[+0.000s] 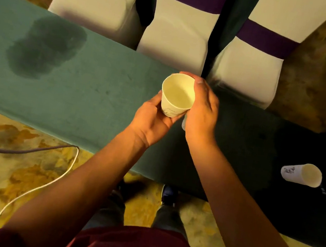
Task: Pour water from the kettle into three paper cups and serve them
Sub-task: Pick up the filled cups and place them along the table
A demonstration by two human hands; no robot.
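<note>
A white paper cup (177, 93) with water in it is held upright above the green-covered table (88, 98). My left hand (152, 119) cups its base and near side from below. My right hand (202, 110) wraps its right side, fingers curled round the far rim. A second paper cup (302, 174) stands at the right on the dark part of the table. No kettle is in view.
A dark wet patch (45, 47) stains the cloth at the left. White chairs (173, 30) with purple sashes stand along the table's far edge. A white cable (44, 183) and a grey cable lie on the patterned carpet near my feet.
</note>
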